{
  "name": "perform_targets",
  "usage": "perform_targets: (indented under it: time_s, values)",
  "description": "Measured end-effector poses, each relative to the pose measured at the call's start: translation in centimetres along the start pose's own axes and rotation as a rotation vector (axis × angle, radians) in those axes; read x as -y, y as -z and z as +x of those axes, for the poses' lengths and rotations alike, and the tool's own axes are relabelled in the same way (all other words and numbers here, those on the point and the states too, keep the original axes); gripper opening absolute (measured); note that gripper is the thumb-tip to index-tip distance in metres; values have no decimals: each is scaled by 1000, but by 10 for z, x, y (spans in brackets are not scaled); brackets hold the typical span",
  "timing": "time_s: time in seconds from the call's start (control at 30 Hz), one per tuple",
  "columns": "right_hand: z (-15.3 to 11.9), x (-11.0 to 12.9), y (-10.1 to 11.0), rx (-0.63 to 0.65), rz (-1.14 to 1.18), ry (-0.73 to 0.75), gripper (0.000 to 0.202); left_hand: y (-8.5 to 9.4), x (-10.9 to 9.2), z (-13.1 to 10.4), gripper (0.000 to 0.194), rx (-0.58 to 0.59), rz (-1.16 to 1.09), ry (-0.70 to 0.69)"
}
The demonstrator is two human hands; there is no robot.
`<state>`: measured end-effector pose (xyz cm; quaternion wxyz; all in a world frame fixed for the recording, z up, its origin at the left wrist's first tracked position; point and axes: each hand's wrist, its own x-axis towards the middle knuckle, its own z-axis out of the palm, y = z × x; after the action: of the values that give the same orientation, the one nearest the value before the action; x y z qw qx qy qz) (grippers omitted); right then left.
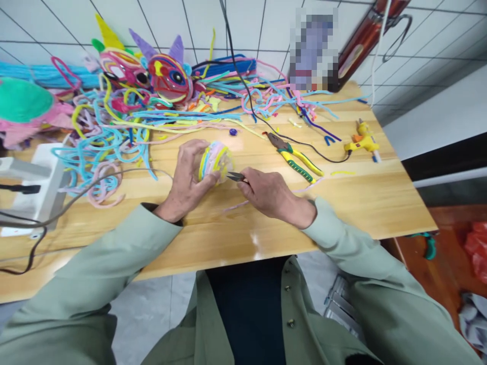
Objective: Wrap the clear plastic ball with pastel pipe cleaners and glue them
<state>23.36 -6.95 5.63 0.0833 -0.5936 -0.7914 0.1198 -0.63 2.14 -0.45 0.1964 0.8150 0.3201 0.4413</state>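
Note:
My left hand is closed around a small rounded piece with pink, yellow and light blue pipe-cleaner bands on a clear-looking body. In my right hand is a small pair of scissors, gripped in the fist so that only the dark pointed blades show. Their tips point left, close beside the banded piece; I cannot tell whether they touch it. Under my right hand a thin pink strand lies on the wooden table. Pliers with green and yellow handles rest just beyond that hand.
Tangled pipe cleaners cover the back left, near two horned, colourful masks. A yellow glue gun lies at the right, its black cord crossing the table. A white power strip sits at the left. A red cylinder leans at the back.

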Motion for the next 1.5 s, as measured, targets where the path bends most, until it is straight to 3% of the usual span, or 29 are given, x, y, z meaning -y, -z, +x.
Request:
perform_targets:
  time_s: [0.33,0.67,0.9,1.03,1.2,1.33,1.5]
  values:
    - [2,-7,1,86,-157,-108,32,4,-3,-1,59,19,1,64]
    - [4,-20,-7,29,-253,-17,27,1,1,-6,63,-40,-92,142]
    - [5,-33,-8,-106,-217,28,38,-1,5,-6,61,-29,-88,67]
    - [7,-43,0,-144,-192,-23,39,-5,3,-7,55,-29,-103,51]
    - [10,-48,25,-151,-126,-142,26,-4,-8,-5,50,-23,-103,1]
    - [27,-43,48,-111,-69,-86,19,-3,-15,-3,53,4,-93,-36]
    - [83,-33,55,-59,13,48,21,-5,-20,-4,58,10,-98,-42]
